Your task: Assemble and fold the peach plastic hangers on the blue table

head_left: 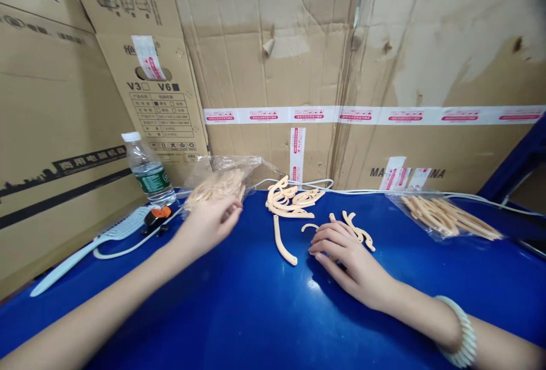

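Note:
My left hand reaches to the mouth of a clear plastic bag full of beige curved plastic pieces; its fingers are bent at the bag's opening and what they hold is hidden. My right hand lies palm down on the blue table, fingers stretched over some loose beige pieces. A small heap of the same curved pieces lies just beyond both hands. One long curved piece lies between them.
A second clear bag of beige pieces lies at the right. At the left stand a water bottle, a pale plastic fly swatter and a white cable. Cardboard boxes wall in the back and left.

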The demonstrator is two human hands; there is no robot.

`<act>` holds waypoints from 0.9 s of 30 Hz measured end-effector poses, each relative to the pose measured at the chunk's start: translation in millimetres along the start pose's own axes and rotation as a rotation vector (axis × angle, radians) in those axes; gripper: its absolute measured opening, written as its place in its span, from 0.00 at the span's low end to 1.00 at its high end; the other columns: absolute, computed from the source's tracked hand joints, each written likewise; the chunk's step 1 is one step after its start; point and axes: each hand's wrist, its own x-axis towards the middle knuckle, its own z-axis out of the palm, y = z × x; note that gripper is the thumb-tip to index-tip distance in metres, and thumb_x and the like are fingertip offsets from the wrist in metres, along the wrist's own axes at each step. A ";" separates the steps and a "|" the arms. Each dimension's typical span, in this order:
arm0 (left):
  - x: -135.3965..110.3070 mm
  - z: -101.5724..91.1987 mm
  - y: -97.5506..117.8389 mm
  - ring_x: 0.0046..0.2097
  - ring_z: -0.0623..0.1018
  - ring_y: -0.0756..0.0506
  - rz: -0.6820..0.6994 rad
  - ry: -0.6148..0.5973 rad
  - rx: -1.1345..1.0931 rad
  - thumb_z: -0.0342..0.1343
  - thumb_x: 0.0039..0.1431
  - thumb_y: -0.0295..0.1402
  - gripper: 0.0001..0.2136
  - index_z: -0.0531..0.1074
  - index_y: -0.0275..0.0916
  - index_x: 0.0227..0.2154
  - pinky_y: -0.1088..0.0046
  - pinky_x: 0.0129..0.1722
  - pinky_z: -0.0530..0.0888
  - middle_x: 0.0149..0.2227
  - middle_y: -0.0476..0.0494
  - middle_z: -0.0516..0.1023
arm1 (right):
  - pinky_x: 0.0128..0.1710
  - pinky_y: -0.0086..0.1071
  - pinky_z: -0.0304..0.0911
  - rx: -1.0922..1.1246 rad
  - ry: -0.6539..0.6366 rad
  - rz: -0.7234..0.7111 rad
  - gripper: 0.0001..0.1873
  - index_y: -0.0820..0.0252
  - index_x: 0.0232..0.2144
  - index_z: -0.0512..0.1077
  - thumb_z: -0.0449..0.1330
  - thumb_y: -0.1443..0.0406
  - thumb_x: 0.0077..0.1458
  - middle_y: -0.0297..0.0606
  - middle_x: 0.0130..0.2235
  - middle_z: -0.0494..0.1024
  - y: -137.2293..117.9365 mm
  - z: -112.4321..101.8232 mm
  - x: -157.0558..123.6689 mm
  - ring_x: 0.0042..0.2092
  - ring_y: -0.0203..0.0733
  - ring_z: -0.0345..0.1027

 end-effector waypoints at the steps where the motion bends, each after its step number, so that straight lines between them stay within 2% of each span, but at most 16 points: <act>1: 10.5 9.7 9.8 0.31 0.79 0.46 0.074 -0.042 -0.033 0.49 0.62 0.32 0.09 0.74 0.39 0.38 0.74 0.33 0.72 0.31 0.48 0.81 | 0.58 0.53 0.53 -0.004 0.016 0.006 0.09 0.55 0.41 0.72 0.52 0.68 0.66 0.40 0.43 0.76 0.8 -0.8 0.2 0.50 0.47 0.66; 5: 48.0 40.9 31.7 0.48 0.78 0.43 0.271 -0.092 -0.101 0.52 0.59 0.25 0.11 0.73 0.38 0.44 0.68 0.48 0.73 0.46 0.40 0.78 | 0.56 0.51 0.57 -0.028 0.074 0.046 0.10 0.55 0.39 0.72 0.51 0.67 0.67 0.41 0.42 0.77 3.1 -3.4 0.9 0.48 0.47 0.67; 8: 68.8 50.3 35.0 0.52 0.74 0.42 0.329 -0.109 -0.100 0.54 0.62 0.27 0.09 0.74 0.39 0.43 0.65 0.52 0.71 0.48 0.41 0.75 | 0.54 0.50 0.57 -0.041 0.097 0.073 0.10 0.55 0.38 0.72 0.51 0.67 0.67 0.41 0.41 0.77 4.4 -4.3 1.4 0.47 0.47 0.68; 10: 81.1 52.5 35.0 0.53 0.73 0.40 0.292 -0.110 -0.076 0.57 0.63 0.31 0.09 0.73 0.38 0.45 0.59 0.53 0.71 0.49 0.41 0.73 | 0.53 0.50 0.57 -0.034 0.108 0.095 0.10 0.55 0.38 0.72 0.50 0.66 0.67 0.41 0.40 0.77 5.4 -4.8 1.7 0.47 0.47 0.67; 13: 101.1 55.6 34.1 0.53 0.73 0.38 0.133 -0.100 -0.034 0.57 0.65 0.34 0.13 0.70 0.36 0.50 0.53 0.51 0.72 0.53 0.38 0.72 | 0.52 0.49 0.57 -0.016 0.125 0.136 0.11 0.55 0.37 0.72 0.50 0.66 0.67 0.40 0.40 0.77 7.3 -5.6 1.7 0.46 0.47 0.67; 17: 125.8 60.8 35.1 0.46 0.77 0.41 -0.033 -0.176 0.004 0.57 0.65 0.36 0.14 0.70 0.36 0.50 0.57 0.45 0.76 0.49 0.39 0.74 | 0.54 0.49 0.55 -0.011 0.132 0.168 0.11 0.55 0.36 0.72 0.51 0.65 0.67 0.40 0.40 0.77 9.3 -7.3 1.4 0.46 0.47 0.67; 22: 139.8 58.8 42.7 0.45 0.78 0.43 -0.075 -0.265 0.024 0.57 0.65 0.35 0.12 0.72 0.36 0.48 0.60 0.44 0.77 0.48 0.40 0.75 | 0.54 0.49 0.55 0.016 0.150 0.177 0.11 0.55 0.36 0.72 0.50 0.65 0.68 0.39 0.39 0.77 10.4 -9.7 1.4 0.46 0.47 0.67; 27: 145.2 42.3 45.1 0.44 0.78 0.43 -0.076 -0.210 0.006 0.57 0.66 0.36 0.12 0.72 0.35 0.47 0.60 0.43 0.77 0.47 0.41 0.76 | 0.53 0.47 0.55 0.040 0.191 0.174 0.11 0.55 0.35 0.72 0.50 0.66 0.68 0.38 0.39 0.77 14.5 -11.4 0.8 0.46 0.46 0.67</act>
